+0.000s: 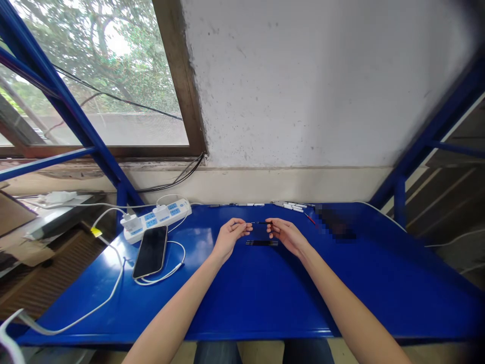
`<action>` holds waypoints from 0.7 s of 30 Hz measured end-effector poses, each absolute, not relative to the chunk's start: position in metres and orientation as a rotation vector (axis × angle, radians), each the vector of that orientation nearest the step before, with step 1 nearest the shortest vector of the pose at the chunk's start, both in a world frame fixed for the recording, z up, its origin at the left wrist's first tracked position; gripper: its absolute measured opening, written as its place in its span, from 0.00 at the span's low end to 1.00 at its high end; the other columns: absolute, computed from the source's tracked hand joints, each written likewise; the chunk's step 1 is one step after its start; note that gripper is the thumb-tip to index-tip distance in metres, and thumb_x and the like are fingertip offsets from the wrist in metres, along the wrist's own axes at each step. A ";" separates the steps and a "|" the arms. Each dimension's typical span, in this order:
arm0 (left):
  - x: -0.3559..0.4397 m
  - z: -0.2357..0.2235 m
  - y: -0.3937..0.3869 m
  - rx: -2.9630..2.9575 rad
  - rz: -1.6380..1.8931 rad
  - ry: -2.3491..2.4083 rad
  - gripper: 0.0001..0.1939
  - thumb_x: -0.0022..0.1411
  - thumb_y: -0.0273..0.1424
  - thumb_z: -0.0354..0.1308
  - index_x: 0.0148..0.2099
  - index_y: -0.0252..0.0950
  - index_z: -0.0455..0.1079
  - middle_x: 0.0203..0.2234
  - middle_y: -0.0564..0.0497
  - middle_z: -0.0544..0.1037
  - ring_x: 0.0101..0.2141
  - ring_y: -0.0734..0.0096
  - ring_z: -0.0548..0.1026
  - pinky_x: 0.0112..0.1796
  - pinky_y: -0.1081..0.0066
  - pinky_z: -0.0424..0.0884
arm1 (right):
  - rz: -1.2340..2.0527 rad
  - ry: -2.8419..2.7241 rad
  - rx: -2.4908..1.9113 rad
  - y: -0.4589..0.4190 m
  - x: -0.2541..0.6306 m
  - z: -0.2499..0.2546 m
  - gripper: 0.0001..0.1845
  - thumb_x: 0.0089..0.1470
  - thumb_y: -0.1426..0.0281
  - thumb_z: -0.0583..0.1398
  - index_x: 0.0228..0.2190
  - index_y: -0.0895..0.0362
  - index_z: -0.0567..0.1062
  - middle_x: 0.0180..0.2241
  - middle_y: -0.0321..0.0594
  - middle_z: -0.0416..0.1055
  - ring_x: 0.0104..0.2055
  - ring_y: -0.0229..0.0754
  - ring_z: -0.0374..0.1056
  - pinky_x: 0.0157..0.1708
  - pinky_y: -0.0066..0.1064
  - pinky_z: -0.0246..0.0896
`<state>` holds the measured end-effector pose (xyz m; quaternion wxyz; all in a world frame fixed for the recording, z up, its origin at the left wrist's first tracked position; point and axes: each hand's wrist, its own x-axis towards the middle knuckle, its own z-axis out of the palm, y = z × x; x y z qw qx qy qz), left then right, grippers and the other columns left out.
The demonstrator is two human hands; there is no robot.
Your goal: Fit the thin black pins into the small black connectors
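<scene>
Two bare hands, the left hand (230, 237) and the right hand (287, 235), pinch a thin black rod (259, 223) between narrowly closed fingers, above a flat black strip (261, 243) mid-way across the glossy blue worktop (227, 308).

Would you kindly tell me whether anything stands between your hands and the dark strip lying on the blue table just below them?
Only the thin dark rod does, pinched between the left hand and the right hand, just above the dark strip. Nothing else visible stands in the way.
</scene>
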<state>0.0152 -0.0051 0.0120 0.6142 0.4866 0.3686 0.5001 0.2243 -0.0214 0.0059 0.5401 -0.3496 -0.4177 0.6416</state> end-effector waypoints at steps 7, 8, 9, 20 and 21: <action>0.016 0.010 -0.005 1.127 1.139 0.798 0.17 0.50 0.37 0.67 0.37 0.33 0.67 0.37 0.43 0.80 0.39 0.65 0.78 0.43 0.65 0.73 | 1.531 -1.035 -0.830 -0.021 0.223 0.004 0.19 0.45 0.58 0.67 0.36 0.58 0.79 0.31 0.43 0.71 0.36 0.41 0.67 0.34 0.31 0.62; 0.017 0.010 -0.005 1.132 1.137 0.795 0.17 0.50 0.37 0.67 0.37 0.33 0.67 0.37 0.43 0.80 0.39 0.65 0.78 0.43 0.66 0.73 | 1.531 -1.037 -0.831 -0.022 0.223 0.005 0.19 0.45 0.58 0.67 0.36 0.58 0.79 0.31 0.43 0.71 0.35 0.41 0.67 0.34 0.31 0.62; 0.017 0.010 -0.005 1.136 1.134 0.794 0.17 0.50 0.37 0.67 0.37 0.33 0.67 0.37 0.43 0.80 0.39 0.65 0.78 0.43 0.66 0.73 | 1.532 -1.038 -0.832 -0.022 0.223 0.005 0.19 0.45 0.58 0.67 0.36 0.58 0.79 0.31 0.43 0.71 0.35 0.41 0.67 0.34 0.31 0.62; 0.018 0.008 -0.007 1.331 1.080 0.861 0.15 0.53 0.40 0.64 0.35 0.33 0.68 0.28 0.46 0.79 0.33 0.66 0.78 0.35 0.69 0.72 | 1.458 -1.207 -0.942 -0.024 0.218 0.002 0.18 0.44 0.58 0.67 0.36 0.57 0.80 0.33 0.42 0.74 0.31 0.38 0.66 0.33 0.31 0.61; 0.018 0.007 -0.006 1.362 1.075 0.875 0.15 0.54 0.40 0.63 0.35 0.33 0.68 0.28 0.47 0.79 0.32 0.67 0.77 0.34 0.70 0.71 | 1.415 -1.258 -0.991 -0.024 0.217 0.001 0.18 0.44 0.59 0.66 0.36 0.56 0.80 0.33 0.42 0.75 0.30 0.37 0.66 0.32 0.31 0.60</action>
